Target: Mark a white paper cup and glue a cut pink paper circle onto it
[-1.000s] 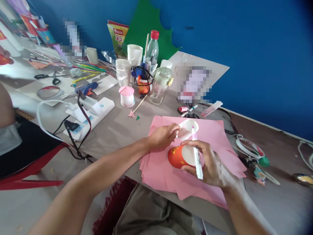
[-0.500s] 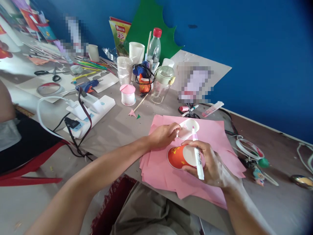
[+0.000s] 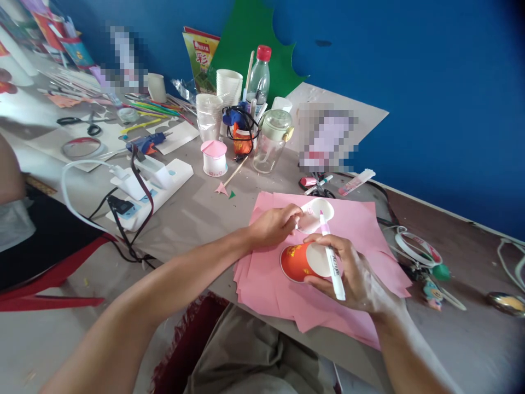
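Note:
My left hand (image 3: 279, 223) is closed at the base end of a white paper cup (image 3: 310, 219), fingers curled against it. That cup lies tilted on its side, its mouth facing right. In my right hand (image 3: 353, 273) is a white and pink marker (image 3: 334, 268), its pink tip pointing up at the white cup's mouth. The same hand grips a red paper cup (image 3: 297, 264) with yellow print, its white inside facing right. Below both cups lie several pink paper sheets (image 3: 283, 298).
A lidded glass jar (image 3: 270, 143) and stacked cups (image 3: 209, 117) stand behind. A pink-roofed white cup (image 3: 214, 160) stands left of the jar. A power strip (image 3: 172, 178) with cables is at left, beside a glue gun (image 3: 147, 143). A keychain (image 3: 433, 295) lies at right.
The marker's tip has shifted slightly left and up near the white cup's mouth. Both hands keep their hold, almost in the same place.

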{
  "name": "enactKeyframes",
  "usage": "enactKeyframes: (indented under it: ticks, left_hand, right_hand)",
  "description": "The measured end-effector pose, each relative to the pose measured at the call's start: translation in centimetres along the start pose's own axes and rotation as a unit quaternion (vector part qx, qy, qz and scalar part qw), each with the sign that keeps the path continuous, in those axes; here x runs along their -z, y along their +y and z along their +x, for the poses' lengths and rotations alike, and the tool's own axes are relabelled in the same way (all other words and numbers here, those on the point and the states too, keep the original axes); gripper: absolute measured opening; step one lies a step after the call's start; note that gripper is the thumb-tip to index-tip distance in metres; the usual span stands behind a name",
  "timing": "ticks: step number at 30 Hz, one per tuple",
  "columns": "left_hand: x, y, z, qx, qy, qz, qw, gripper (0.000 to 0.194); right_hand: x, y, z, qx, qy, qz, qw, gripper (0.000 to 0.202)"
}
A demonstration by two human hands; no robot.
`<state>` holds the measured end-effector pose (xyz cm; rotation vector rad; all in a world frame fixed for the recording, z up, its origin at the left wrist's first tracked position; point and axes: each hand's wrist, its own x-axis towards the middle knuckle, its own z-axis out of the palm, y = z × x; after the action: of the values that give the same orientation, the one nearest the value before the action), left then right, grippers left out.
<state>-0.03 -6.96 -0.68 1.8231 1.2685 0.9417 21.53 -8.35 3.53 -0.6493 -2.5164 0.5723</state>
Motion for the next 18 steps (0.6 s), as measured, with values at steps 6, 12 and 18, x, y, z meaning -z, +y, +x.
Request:
enactKeyframes:
  ticks: [6, 12, 18]
  left_hand:
    - [-0.01, 0.04, -0.04, 0.0, 0.002, -0.003, 1.0, 0.02]
    - [-0.03, -0.09, 0.04, -0.001, -0.002, -0.002, 1.0, 0.021]
    - [-0.2, -0.36, 0.03, -0.006, 0.006, -0.007, 1.0, 0.021]
  right_hand:
    - [0.05, 0.06, 0.0, -0.006, -0.001, -0.003, 1.0, 0.063]
    - [0.07, 0.14, -0.1, -0.015, -0.003, -0.003, 1.0, 0.063]
    - [0.23, -0.09, 0.08, -0.018, -0.003, -0.007, 1.0, 0.063]
